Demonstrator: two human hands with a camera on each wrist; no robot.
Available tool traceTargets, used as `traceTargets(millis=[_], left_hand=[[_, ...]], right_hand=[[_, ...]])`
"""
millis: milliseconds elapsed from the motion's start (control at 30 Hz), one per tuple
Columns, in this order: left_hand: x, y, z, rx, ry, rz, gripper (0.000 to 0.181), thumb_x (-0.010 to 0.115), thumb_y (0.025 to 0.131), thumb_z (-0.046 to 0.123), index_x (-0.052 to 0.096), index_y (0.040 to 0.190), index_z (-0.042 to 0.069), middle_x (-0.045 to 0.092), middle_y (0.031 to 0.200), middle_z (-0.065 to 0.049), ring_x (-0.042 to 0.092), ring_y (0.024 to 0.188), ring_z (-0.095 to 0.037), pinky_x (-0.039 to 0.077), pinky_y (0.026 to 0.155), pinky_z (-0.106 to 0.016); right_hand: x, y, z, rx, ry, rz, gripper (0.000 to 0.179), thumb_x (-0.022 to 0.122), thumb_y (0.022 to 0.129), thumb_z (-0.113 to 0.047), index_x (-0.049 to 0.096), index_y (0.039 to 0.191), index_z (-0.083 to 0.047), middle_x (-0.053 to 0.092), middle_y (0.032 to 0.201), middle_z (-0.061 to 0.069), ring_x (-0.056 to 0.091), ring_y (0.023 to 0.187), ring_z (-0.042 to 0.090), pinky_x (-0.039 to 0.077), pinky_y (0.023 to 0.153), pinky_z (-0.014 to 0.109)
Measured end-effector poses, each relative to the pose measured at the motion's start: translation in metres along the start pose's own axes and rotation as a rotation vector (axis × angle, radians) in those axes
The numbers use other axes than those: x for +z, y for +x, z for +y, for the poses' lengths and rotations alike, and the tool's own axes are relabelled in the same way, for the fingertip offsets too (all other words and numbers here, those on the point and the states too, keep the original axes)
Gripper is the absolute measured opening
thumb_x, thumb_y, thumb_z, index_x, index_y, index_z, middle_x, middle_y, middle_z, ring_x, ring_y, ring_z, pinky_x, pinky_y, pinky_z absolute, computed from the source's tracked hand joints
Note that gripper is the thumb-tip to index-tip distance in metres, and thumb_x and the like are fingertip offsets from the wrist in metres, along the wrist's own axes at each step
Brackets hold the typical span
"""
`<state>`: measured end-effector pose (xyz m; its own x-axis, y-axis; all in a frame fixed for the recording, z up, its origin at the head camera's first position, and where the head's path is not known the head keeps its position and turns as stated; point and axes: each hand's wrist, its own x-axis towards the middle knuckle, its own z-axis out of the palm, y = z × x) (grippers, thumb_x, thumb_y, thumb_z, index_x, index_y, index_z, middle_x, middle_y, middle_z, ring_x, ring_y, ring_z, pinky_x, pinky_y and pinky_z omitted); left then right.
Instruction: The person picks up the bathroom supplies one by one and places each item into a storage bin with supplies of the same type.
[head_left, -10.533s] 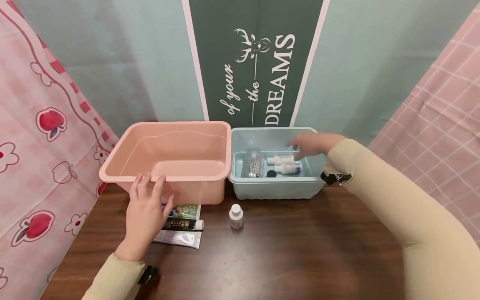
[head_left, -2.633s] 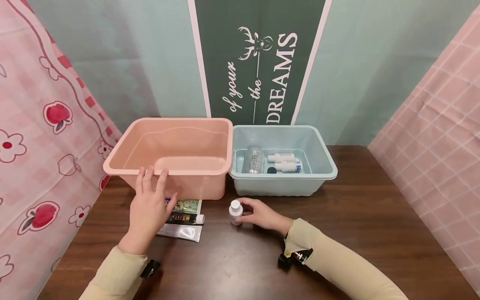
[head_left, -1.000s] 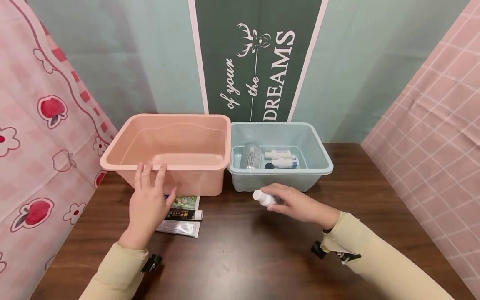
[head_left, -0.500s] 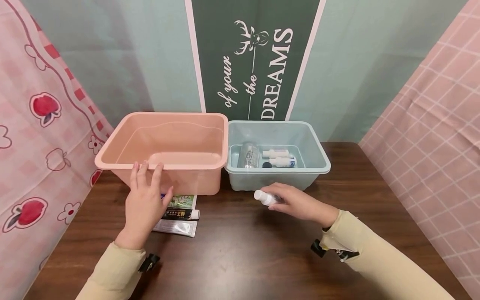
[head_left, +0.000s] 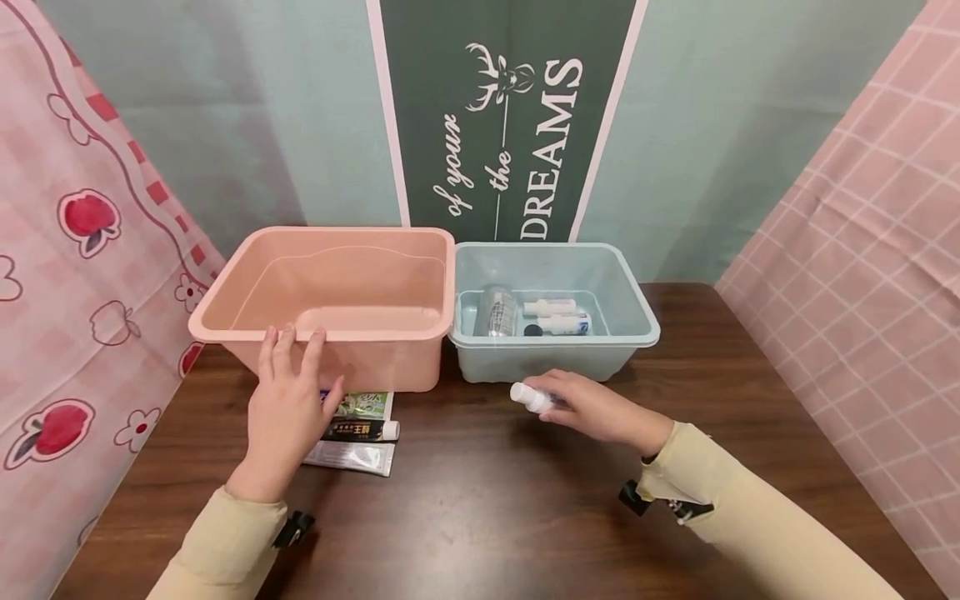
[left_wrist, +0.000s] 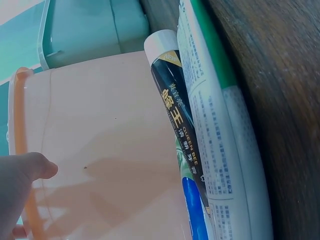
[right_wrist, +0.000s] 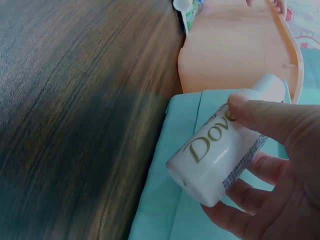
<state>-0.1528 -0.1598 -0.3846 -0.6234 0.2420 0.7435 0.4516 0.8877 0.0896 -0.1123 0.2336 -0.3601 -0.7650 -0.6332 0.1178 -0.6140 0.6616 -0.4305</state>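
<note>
My right hand (head_left: 592,406) grips a small white Dove bottle (right_wrist: 215,145), tilted with its cap toward the left, just in front of the blue bin (head_left: 555,340). The bottle looks lifted off the table. My left hand (head_left: 288,417) rests its fingertips on the front rim of the pink bin (head_left: 375,336), fingers fairly straight. Beneath and beside that hand lie a green packet (head_left: 367,405), a black toothpaste tube (left_wrist: 175,107) with a white cap, and a silvery-white tube (head_left: 352,457). The hand hides their left ends.
Inside the blue bin are a clear bottle (head_left: 497,312), two small white bottles, one of them a blue-marked bottle (head_left: 564,324), and a black cap (head_left: 533,331). Both bins stand side by side on the dark wooden table (head_left: 480,533), against a cloth backdrop (head_left: 315,117).
My right hand moved from the blue bin to the white bottle on the table, took hold of it and carried it rightward, tilting it. During the last second it barely moves. My left hand stays on the rim.
</note>
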Motion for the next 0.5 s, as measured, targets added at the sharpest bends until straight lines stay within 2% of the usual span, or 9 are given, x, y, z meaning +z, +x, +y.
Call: traceTargets(millis=[167,300,500], left_hand=[[0.0010,0.0006,0.0004,-0.005,0.005,-0.011,0.066,0.072,0.071,0.022,0.046,0.128,0.001,0.036,0.129,-0.033,0.029,0.127,-0.050,0.045,0.067,-0.065],[0.0007,0.0002,0.0004,-0.008,0.011,-0.014,0.066,0.071,0.071,0.022,0.046,0.129,0.001,0.036,0.129,-0.034,0.029,0.127,-0.050,0.045,0.068,-0.065],[0.0004,0.0018,0.0000,-0.007,0.007,-0.013,0.064,0.070,0.072,0.022,0.046,0.128,0.001,0.037,0.128,-0.033,0.029,0.126,-0.050,0.045,0.071,-0.064]], right_hand=[[-0.0018,-0.0016,0.0018,0.013,-0.075,-0.023,0.041,0.068,0.083,-0.005,0.056,0.122,-0.001,0.060,0.105,0.009,0.056,0.093,0.022,0.047,0.080,0.037],[-0.0045,-0.0029,0.0002,0.016,-0.187,-0.018,0.041,0.070,0.080,-0.005,0.058,0.119,-0.003,0.060,0.102,0.009,0.056,0.089,0.023,0.048,0.076,0.037],[-0.0071,-0.0038,-0.0032,0.075,-0.304,-0.054,0.040,0.073,0.077,-0.006,0.062,0.116,-0.008,0.060,0.099,0.007,0.056,0.083,0.023,0.049,0.070,0.037]])
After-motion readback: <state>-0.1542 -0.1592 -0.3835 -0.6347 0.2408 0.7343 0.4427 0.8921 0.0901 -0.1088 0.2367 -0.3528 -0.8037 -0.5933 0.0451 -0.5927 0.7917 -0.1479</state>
